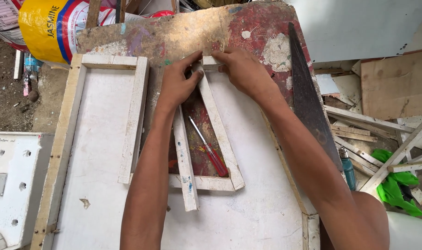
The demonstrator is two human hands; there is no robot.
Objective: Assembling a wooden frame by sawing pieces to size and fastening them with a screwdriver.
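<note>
My left hand point(176, 83) presses on the top end of a loose white wood strip point(185, 157) that runs down toward me. My right hand point(241, 69) pinches a short white wood block point(210, 62) at the top of a slanted white strip point(219, 125). The two strips and a bottom cross strip point(206, 183) form a narrow frame on a paint-stained board point(248, 28). Inside that frame lies a red-handled screwdriver point(209, 148). To the left sits a larger white wooden frame point(134, 115) on a white panel point(100, 153).
A hand saw point(308, 97) lies along the board's right edge. Scrap wood strips point(373, 139), a green plastic piece point(398, 190) and a teal bottle point(347, 169) lie at right. A yellow sack point(49, 28) is at top left, a white perforated panel point(12, 185) at lower left.
</note>
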